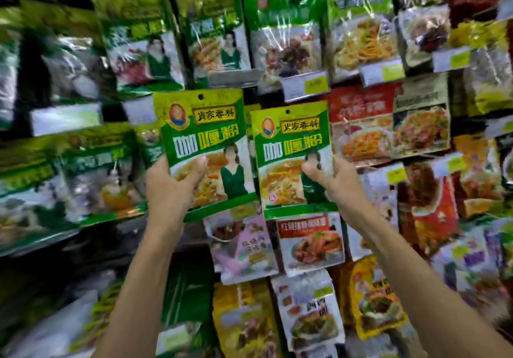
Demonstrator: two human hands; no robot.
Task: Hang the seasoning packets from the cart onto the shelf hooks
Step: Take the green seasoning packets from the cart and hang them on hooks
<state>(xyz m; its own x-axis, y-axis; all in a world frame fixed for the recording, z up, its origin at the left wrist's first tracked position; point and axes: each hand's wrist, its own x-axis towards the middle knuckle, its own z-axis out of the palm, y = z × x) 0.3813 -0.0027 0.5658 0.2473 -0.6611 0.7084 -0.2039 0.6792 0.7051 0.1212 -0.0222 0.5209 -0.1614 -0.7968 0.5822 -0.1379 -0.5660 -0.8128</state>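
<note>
So, left hand [169, 188]: centre-left of frame, raised; thumb across the front, fingers behind, clamped on the left packet's lower-left part.
Left packet [205, 135]: green/yellow pkt w/ white lettering and a food photo; upright, top leaning a bit toward frame left; held in front of the shelf, centre of frame.
Left pkt hang hole [200, 97]: at top edge, nothing seen through it.
Right hand [336, 180]: centre-right of frame; thumb on front, fingers behind, pinching the right packet's right side at mid-height.
Right packet [291, 147]: same design, just beside the left packet and a little lower in frame; whether their near edges touch, can't tell.
Right pkt hang hole [288, 112]: at top edge, also free.
Forearms [133, 288]: bare, rising from bottom edge toward centre.
Shelf [177, 36]: dark frame behind the goods, fills the bkgd; heavily blurred, esp. left side.
Green pkts [283, 24]: top row, upper left to upper centre.
Price tags [305, 85]: white w/ yellow-green patch, below the top row, centre to upper right.
Red pkts [361, 124]: right of centre, behind the right packet.
Pink pkt [244, 244]: lower centre, under the two held pkts.
Yellow pkts [374, 296]: bottom centre and lower right.
Hooks: too blurred to make out.
</note>
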